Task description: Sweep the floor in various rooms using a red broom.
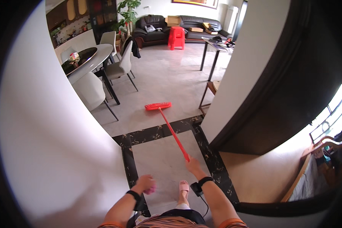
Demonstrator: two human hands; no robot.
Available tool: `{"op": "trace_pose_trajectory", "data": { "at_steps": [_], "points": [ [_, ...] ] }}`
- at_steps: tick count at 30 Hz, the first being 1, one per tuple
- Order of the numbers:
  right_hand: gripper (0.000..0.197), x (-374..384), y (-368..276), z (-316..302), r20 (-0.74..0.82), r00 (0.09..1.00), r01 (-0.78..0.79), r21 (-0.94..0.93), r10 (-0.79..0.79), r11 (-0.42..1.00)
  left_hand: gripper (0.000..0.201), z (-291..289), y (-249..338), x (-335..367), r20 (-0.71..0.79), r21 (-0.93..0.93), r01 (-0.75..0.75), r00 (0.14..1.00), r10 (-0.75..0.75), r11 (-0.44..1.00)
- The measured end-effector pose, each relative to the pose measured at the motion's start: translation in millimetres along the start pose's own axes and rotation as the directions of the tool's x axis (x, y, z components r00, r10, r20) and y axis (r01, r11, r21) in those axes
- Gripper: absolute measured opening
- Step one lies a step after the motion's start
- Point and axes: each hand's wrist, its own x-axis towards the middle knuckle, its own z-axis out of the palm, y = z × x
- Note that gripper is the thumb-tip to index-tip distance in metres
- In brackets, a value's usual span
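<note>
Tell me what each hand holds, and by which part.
Right hand: the red broom, by its handle's upper end. Left hand: a small pink thing, part unclear.

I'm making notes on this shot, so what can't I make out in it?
Head view, pink thing in the left hand: partly covered by that hand, so its kind is unclear.
Head view, near end of the broom: hidden by the right hand.
Head view, wall picture: cut off by the upper edge.
Head view, small things on the table: too small to tell.
</note>
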Motion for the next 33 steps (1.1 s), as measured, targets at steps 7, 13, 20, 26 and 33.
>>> {"op": "trace_pose_trajectory", "data": {
  "at_steps": [7, 13, 20, 26, 33],
  "points": [
    [0.043, 17.6, 47.5, -192.9, 0.375, 0.927, -0.054, 0.085, 0.018, 0.995, 0.030, -94.9, -103.8, -34.6, -0.463, -0.086, 0.513, 0.738, -0.490, 0.854],
    [0.039, 149.1, -30.4, -203.7, 0.614, 0.781, -0.503, 0.509, 0.115, 0.699, 0.032, -99.1, -106.7, -2.3, -0.359, -0.280, 0.642, 0.620, -0.698, 0.714],
    [0.031, 317.1, -163.4, -157.6, 0.627, 0.767, -0.253, 0.489, -0.135, 0.835, 0.028, -229.1, -60.8, 187.8, -0.440, -0.257, 0.345, 0.790, -0.427, 0.903],
    [0.056, 363.3, -285.7, -282.4, 0.757, 0.654, -0.172, 0.137, 0.008, 0.976, 0.048, -344.2, 77.8, 350.8, -0.431, -0.173, -0.221, 0.893, 0.128, 0.960],
    [0.056, 471.3, -351.9, -304.2, 0.847, 0.518, -0.096, -0.079, 0.118, 0.992, 0.011, -376.8, 153.8, 509.8, -0.058, 0.141, -0.435, 0.893, 0.446, 0.889]
  ]
}}
